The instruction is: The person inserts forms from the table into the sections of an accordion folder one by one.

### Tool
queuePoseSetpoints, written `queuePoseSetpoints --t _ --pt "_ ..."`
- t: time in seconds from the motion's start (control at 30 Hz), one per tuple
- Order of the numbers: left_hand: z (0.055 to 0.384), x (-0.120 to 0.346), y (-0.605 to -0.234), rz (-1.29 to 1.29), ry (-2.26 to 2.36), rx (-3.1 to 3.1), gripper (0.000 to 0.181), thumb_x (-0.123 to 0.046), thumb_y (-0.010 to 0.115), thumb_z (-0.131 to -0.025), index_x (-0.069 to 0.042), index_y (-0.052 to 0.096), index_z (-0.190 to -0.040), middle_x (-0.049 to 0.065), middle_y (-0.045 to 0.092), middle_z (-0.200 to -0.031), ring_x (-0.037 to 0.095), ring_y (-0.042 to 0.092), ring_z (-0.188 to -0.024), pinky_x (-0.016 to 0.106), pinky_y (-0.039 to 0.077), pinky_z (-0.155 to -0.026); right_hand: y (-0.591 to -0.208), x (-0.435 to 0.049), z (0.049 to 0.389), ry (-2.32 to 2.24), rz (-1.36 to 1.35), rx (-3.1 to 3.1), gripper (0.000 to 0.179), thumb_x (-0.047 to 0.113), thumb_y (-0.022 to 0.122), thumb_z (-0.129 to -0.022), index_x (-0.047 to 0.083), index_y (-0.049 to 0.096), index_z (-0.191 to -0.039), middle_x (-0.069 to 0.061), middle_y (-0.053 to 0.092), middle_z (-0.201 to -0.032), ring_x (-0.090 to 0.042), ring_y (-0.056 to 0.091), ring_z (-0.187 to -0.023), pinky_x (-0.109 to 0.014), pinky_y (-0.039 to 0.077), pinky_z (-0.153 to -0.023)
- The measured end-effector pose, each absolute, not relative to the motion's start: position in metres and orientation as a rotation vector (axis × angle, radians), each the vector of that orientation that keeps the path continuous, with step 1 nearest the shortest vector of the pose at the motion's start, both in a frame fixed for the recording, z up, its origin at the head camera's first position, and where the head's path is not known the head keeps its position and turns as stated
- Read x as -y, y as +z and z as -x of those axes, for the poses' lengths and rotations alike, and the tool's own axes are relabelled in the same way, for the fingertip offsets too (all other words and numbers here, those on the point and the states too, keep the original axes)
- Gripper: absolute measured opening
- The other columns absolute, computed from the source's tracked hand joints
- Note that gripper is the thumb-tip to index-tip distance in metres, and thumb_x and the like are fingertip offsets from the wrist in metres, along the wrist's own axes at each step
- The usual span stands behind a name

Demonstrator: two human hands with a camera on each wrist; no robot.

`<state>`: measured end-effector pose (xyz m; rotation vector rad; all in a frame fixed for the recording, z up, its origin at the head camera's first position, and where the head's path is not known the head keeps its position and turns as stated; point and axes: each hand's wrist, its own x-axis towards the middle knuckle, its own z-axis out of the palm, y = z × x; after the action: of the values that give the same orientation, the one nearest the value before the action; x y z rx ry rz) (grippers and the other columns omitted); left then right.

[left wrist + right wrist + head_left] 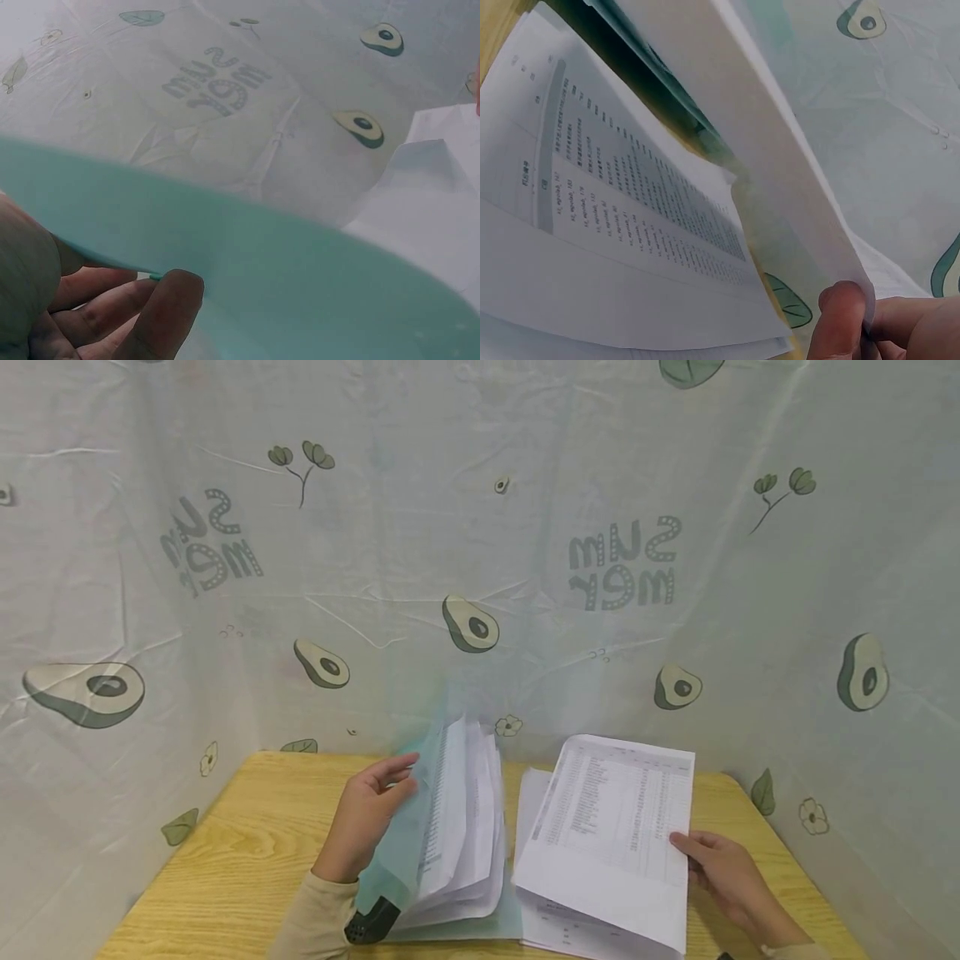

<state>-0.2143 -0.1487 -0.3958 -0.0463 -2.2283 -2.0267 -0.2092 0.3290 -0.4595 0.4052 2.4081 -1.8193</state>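
Observation:
A translucent teal folder (401, 852) stands partly open on the table, with a stack of white papers (480, 827) fanned inside it. My left hand (369, 814) holds the folder's raised cover by its outer edge; in the left wrist view the fingers (169, 311) show at the rim of the teal cover (247, 255). To the right of the folder, my right hand (723, 868) pinches a printed sheet (607, 835) by its right edge, lifted and tilted over other printed papers (555, 927). The right wrist view shows thumb and fingers (840, 322) gripping that sheet's edge.
The wood-grain table (247, 843) carries everything. Behind and on both sides hangs a pale curtain (405, 543) printed with avocados and leaves, close to the table's back edge. A small black device (372, 920) sits at my left wrist.

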Motion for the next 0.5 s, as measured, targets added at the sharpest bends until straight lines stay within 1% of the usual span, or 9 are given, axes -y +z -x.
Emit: queuePoseSetpoints --t 0.27,0.5 --pt "0.2141 0.1485 -0.3958 0.034 -2.011 2.238 0.038 -0.01 0.069 -0.098 -0.01 0.069 -0.135 0.012 0.066 -0.127 0.024 0.061 -0.116 0.031 0.051 -0.088 -0.4637 -0.3255 0.2065 -1.799 -0.436 -2.41 0.041 0.023 0.064 -0.103 -0.013 0.064 -0.123 0.0 0.075 -0.088 -0.012 0.066 -0.075 -0.025 0.052 -0.064" --pt "0.2137 0.1478 -0.3955 0.041 -2.02 2.231 0.037 -0.009 0.069 -0.098 -0.009 0.069 -0.135 0.012 0.066 -0.126 0.023 0.061 -0.115 0.027 0.052 -0.086 -0.4642 -0.3249 0.207 -1.806 -0.444 -2.411 0.043 0.023 0.063 -0.104 -0.014 0.062 -0.126 0.0 0.075 -0.09 -0.012 0.066 -0.078 -0.026 0.053 -0.066"
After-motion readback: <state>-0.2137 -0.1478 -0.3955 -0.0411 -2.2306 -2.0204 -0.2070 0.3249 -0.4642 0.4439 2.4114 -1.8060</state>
